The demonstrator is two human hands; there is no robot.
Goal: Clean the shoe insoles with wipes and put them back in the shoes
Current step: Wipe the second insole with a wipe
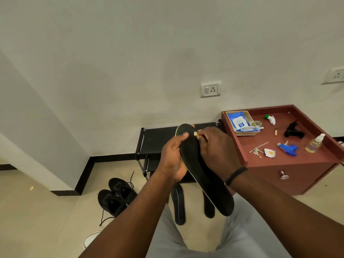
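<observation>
Left hand: curled round the near-left edge of the black insole, thumb laid across its top face, holding it up at chest height.
Right hand: fingers bunched at the insole's toe end, pinching something small and pale against it; too small to tell what. Dark band on the wrist.
Held insole: tilted, toe end up and away, heel end down toward the lap, pale edge showing along the left rim.
Floor, below the hands: two more insoles lying flat side by side, partly hidden by the held one.
Floor, left: pair of black shoes, laces loose, just beside each other, apart from the insoles.
Behind: low black shoe rack against the wall.
Tabletop, right: red-brown, rimmed; basket with a blue wipes pack, keys, spray bottle, blue sprayer head.
</observation>
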